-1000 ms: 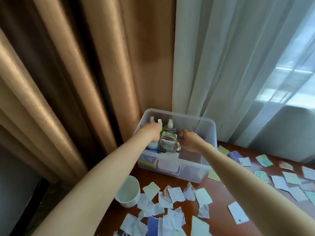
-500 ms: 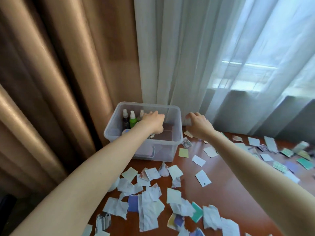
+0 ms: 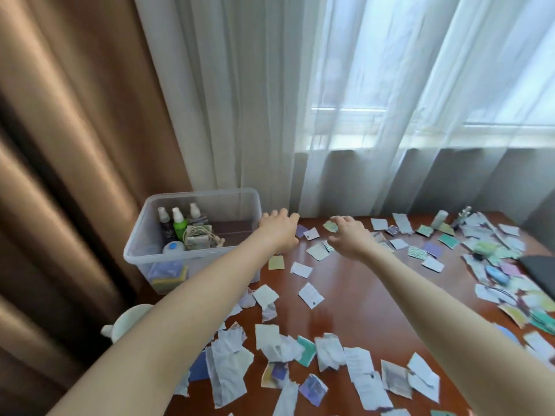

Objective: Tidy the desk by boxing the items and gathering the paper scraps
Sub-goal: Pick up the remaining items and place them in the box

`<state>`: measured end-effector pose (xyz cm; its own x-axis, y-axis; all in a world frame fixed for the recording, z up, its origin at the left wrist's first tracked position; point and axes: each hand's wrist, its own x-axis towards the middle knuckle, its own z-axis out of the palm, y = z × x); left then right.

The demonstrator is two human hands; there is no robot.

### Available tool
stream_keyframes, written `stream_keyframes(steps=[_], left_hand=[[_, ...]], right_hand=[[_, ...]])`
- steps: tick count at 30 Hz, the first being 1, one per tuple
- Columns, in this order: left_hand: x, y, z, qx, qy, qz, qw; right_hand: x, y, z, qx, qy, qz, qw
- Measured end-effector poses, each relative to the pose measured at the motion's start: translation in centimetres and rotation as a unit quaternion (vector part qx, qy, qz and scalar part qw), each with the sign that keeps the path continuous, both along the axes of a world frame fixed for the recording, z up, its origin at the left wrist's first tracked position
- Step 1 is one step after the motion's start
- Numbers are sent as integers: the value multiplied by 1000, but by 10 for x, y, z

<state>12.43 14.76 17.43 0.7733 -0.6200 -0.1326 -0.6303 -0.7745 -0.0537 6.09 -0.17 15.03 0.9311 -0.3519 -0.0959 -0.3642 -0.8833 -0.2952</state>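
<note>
- White cup (image 3: 129, 321): at the tabletop (image 3: 369, 298) edge, well left of both hands and nearer the camera.
- Clear plastic box (image 3: 207, 192): just left of the left hand. It holds three spray bottles (image 3: 178, 223), a cord bundle (image 3: 199, 237) and sponges (image 3: 169, 276).
- Left hand (image 3: 277, 232): fingers straight, empty, beside the box's right wall.
- Right hand (image 3: 348, 237): fingers loosely bent, empty, above small scraps.
- Paper scraps (image 3: 311, 294): strewn nearer the camera than both hands, and far right of the right hand.

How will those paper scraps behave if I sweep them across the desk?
Probably light and floppy: several paper scraps lie curled or creased. On the polished desk they should slide easily, though flat ones may be hard to pinch.
</note>
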Motion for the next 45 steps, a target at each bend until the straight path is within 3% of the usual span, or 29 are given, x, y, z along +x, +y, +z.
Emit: stream_keyframes(steps=[5, 16, 34, 45], left_hand=[[-24, -34, -6, 14, 2, -45, 999], [-82, -108, -15, 26, 12, -120, 992], [-168, -231, -49, 60, 24, -241, 968], [-211, -289, -80, 80, 66, -266, 958]], right_hand=[[-33, -25, -7, -4, 12, -24, 1000], [-107, -86, -37, 81, 42, -128, 988], [-207, -211, -61, 84, 54, -235, 967], [-262, -259, -94, 83, 111, -288, 947]])
